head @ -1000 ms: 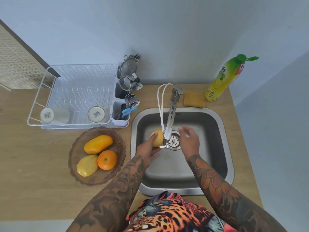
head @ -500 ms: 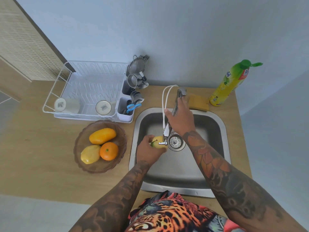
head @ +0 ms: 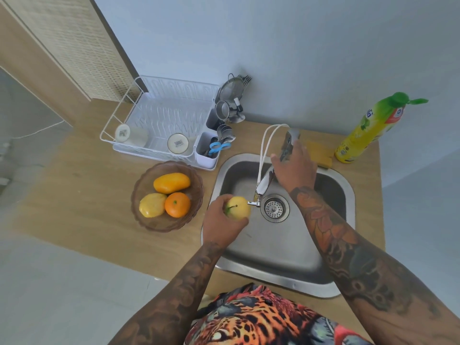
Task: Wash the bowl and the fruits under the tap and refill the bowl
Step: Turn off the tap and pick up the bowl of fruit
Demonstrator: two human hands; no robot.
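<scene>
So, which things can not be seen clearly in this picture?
Head view only:
- Tap handle: mostly hidden under the right hand.
- Water flow at the spout: too faint to tell.
- Apple: underside covered by the left hand.
- Bottle label: too small to read.

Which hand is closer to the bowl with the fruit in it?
The left hand. It holds a yellow fruit over the sink's left edge, just right of the bowl. The right hand is farther right, up at the tap handle.
</scene>
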